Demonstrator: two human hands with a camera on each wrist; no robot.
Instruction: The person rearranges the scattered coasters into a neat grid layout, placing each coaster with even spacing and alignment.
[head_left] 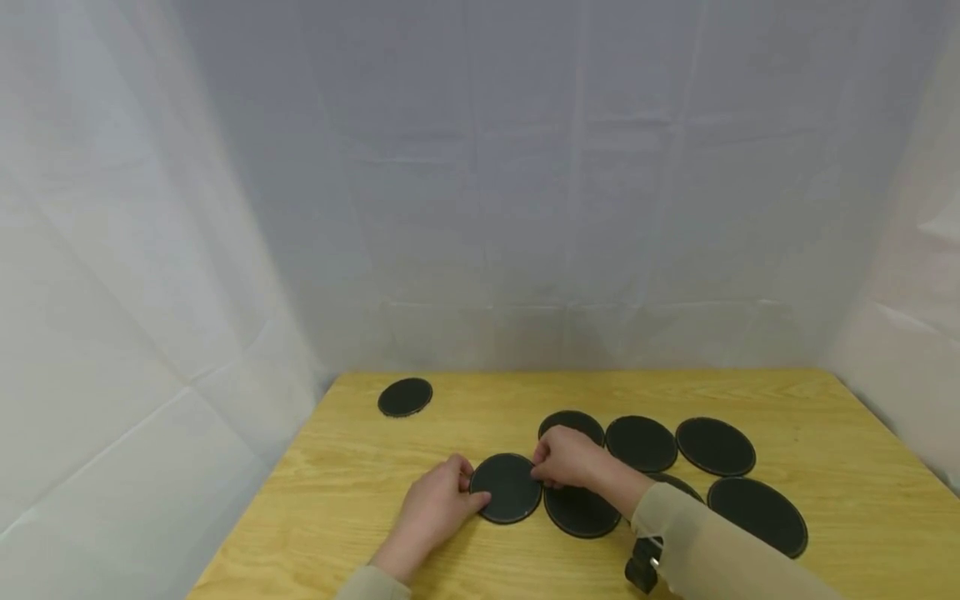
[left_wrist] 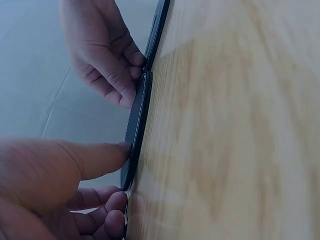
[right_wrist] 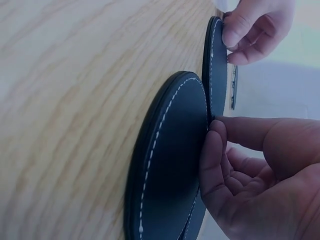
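Note:
On the wooden table lies a black round coaster with white stitching. My left hand pinches its left edge, thumb on top. My right hand grips its right edge with curled fingers. In the left wrist view the coaster shows edge-on, lying flat or nearly so, with my left hand below and my right hand above. The right wrist view shows the same coaster held by the left hand and the right hand.
Another coaster lies just right of the held one, large in the right wrist view. Several more coasters sit at the right, and a lone coaster lies at the far left. White sheets enclose the table.

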